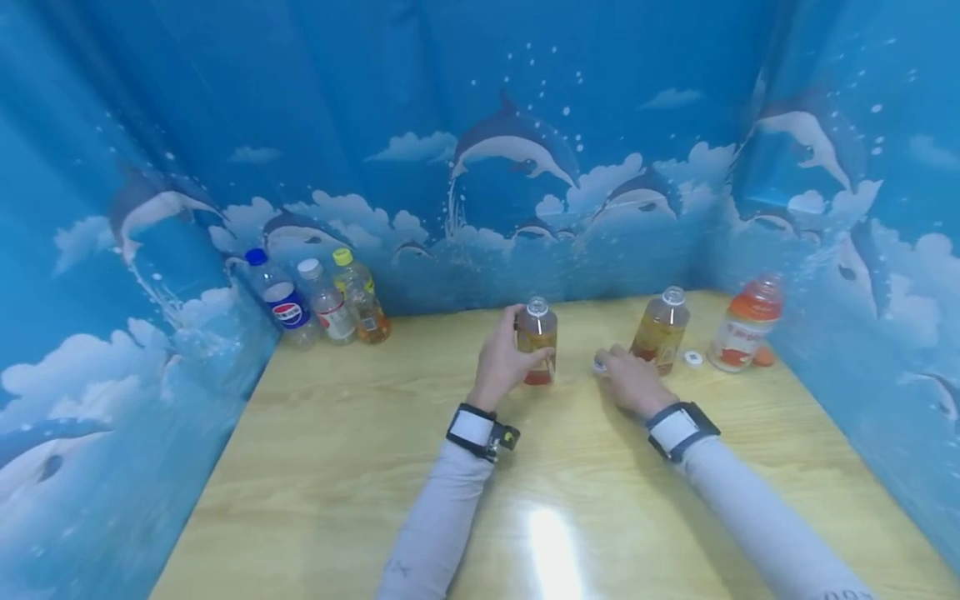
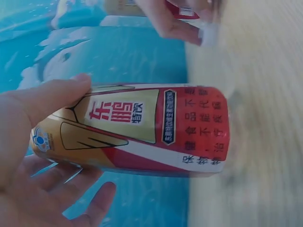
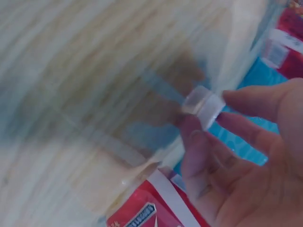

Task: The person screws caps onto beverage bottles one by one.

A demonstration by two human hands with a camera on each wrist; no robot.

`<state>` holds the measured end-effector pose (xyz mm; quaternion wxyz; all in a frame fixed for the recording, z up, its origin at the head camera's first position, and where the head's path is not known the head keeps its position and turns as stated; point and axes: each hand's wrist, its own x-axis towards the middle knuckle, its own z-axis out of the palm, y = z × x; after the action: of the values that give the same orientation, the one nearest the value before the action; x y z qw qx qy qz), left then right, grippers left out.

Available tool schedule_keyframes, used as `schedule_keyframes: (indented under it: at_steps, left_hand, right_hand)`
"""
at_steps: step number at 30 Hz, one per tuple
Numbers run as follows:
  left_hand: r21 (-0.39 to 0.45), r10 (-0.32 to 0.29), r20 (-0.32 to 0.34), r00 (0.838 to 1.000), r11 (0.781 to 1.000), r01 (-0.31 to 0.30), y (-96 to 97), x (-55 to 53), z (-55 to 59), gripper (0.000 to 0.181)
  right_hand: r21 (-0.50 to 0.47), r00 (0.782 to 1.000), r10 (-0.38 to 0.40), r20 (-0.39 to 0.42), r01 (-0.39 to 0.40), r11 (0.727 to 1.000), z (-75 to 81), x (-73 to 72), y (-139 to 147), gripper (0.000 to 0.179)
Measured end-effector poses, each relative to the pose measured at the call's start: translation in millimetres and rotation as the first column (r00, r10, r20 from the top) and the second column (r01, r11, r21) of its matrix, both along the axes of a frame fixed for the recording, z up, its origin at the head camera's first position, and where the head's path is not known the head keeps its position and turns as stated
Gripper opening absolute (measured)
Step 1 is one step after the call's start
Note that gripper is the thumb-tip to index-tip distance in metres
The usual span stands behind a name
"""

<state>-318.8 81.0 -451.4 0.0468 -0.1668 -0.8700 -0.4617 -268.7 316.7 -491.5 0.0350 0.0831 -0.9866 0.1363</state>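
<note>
My left hand [image 1: 504, 357] grips a drink bottle [image 1: 537, 337] with a gold and red label, its neck uncapped. In the left wrist view the thumb lies on one side of this bottle [image 2: 137, 127] and the fingers are on the other. To the right, my right hand [image 1: 633, 383] pinches a small white bottle cap [image 3: 204, 108] between thumb and fingers, low over the table. Just behind that hand stands a second uncapped bottle [image 1: 662, 329] of the same kind, partly hidden by the fingers.
Another white cap [image 1: 693, 358] lies right of the second bottle. Farther right stand an orange-and-white labelled bottle [image 1: 742, 329] and an orange cap [image 1: 763, 357]. Three capped bottles, including a Pepsi bottle [image 1: 285, 304], line the back left. A blue dolphin curtain [image 1: 420, 100] surrounds the wooden table [image 1: 337, 475].
</note>
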Motion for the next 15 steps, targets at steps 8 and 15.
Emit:
schedule_keyframes:
  at_steps: [8, 15]
  left_hand:
    - [-0.006, 0.018, -0.012, 1.000, 1.000, -0.018, -48.5, 20.5, 35.9, 0.088]
    - [-0.028, 0.030, -0.101, 0.994, 0.999, -0.033, -88.2, 31.7, 56.6, 0.086]
  right_hand:
    - [-0.042, 0.999, -0.001, -0.046, -0.001, 0.999, -2.4, -11.4, -12.1, 0.026]
    - [-0.336, 0.972, 0.019, -0.236, -0.100, 0.936, 70.4, -11.2, -61.0, 0.029]
